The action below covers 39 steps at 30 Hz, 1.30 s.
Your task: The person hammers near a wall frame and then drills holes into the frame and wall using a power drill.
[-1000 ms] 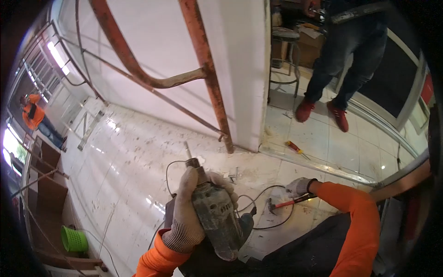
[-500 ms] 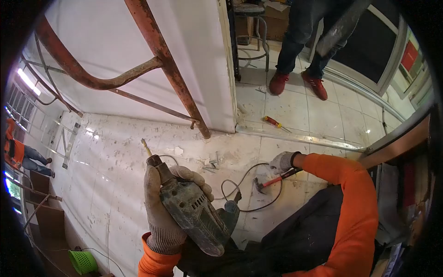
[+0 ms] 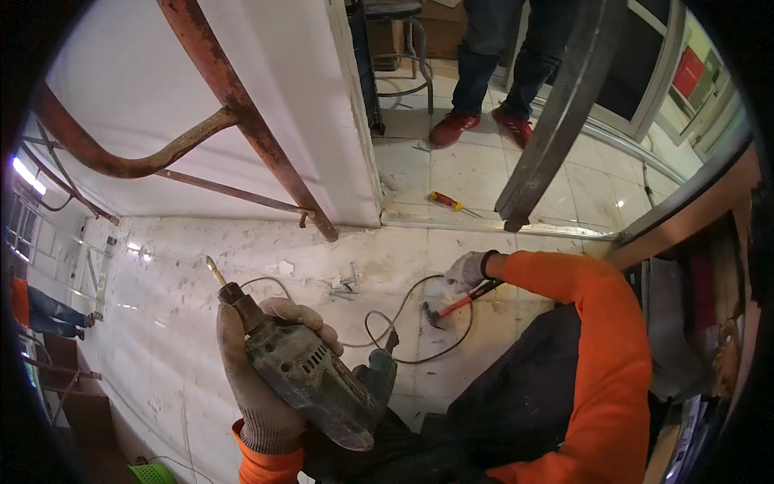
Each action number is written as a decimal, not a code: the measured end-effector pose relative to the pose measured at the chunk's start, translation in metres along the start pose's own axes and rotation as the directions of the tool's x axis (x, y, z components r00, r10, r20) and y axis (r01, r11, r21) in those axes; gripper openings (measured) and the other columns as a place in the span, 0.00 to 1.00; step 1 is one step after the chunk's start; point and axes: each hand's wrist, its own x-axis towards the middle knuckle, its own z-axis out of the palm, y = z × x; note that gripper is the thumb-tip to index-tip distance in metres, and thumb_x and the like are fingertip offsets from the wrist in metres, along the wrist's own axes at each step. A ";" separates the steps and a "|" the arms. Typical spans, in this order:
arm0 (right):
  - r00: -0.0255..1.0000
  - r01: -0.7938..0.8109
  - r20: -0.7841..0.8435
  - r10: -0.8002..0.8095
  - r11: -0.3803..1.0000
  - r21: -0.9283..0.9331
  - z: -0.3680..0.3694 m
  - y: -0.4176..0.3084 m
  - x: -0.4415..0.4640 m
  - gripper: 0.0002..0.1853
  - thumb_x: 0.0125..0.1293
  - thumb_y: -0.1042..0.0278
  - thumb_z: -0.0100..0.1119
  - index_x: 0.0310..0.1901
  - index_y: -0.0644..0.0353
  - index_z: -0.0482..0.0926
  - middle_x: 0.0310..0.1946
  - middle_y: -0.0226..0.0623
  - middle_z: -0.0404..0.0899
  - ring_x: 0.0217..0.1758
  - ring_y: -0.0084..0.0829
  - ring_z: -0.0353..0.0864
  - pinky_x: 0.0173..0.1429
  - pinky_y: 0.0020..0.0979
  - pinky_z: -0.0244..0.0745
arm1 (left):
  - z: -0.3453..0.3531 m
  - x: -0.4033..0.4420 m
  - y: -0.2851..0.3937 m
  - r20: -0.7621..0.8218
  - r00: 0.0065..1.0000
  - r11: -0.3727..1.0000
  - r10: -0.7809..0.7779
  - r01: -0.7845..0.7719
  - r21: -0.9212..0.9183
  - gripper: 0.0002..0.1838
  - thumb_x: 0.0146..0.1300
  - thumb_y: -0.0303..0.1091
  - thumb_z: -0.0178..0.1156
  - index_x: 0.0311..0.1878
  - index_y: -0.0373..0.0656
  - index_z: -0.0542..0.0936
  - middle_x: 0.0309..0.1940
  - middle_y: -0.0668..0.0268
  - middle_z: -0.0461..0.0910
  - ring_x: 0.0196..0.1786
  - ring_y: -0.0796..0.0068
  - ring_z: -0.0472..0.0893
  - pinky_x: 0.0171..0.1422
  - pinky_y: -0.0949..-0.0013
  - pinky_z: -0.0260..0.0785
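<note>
Since the earlier frame, the metal bar (image 3: 556,121) is coming down closer to the threshold (image 3: 403,221), and our view is shifting so that the drill (image 3: 310,367) is appearing further left. Nearest us, our gloved left hand (image 3: 262,383) is closing firmly around the drill's body, thumb along one side and fingers curling over the other. We are leaving the pistol grip (image 3: 382,373) free, probably because the body is giving steadier support for the weight. The bit (image 3: 215,271) is pointing up and away from us, clear of our trousers (image 3: 520,363). Our gloved right hand (image 3: 466,272) is reaching low to the floor (image 3: 153,347), fingers partly curled, beside the cable (image 3: 462,345) and the end of the hammer (image 3: 455,306); we cannot tell whether it is gripping either. The hammer is lying within the cable's loop, seemingly set down within easy reach. Beyond the drill, small metal pieces (image 3: 347,284) are lying loosely together, likely keeping them easy to find. Past the threshold, a screwdriver (image 3: 446,200) is resting on the tiles before a person's red shoes (image 3: 454,128). The scaffold pipe (image 3: 266,153) is standing near the wall (image 3: 282,48), and another person's legs (image 3: 56,310) are showing far left.
</note>
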 end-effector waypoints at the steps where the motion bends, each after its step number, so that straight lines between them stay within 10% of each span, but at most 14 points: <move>1: 1.000 0.006 -0.012 -0.006 1.000 0.012 0.003 0.004 0.003 0.26 0.66 0.43 0.63 0.60 0.49 0.83 0.56 0.43 0.87 0.60 0.49 0.85 0.61 0.50 0.79 | 0.004 0.000 -0.001 -0.021 0.999 0.998 0.033 -0.031 0.055 0.35 0.75 0.73 0.50 0.47 0.45 0.83 0.37 0.59 0.85 0.34 0.61 0.85 0.39 0.57 0.82; 39: 0.996 -0.081 -0.023 0.081 0.996 0.036 -0.012 -0.004 -0.023 0.24 0.65 0.45 0.61 0.58 0.49 0.86 0.55 0.47 0.87 0.59 0.50 0.86 0.61 0.52 0.79 | -0.011 -0.001 0.001 0.037 0.999 0.999 -0.003 0.001 0.052 0.42 0.73 0.77 0.45 0.46 0.40 0.79 0.39 0.52 0.84 0.40 0.53 0.87 0.43 0.52 0.84</move>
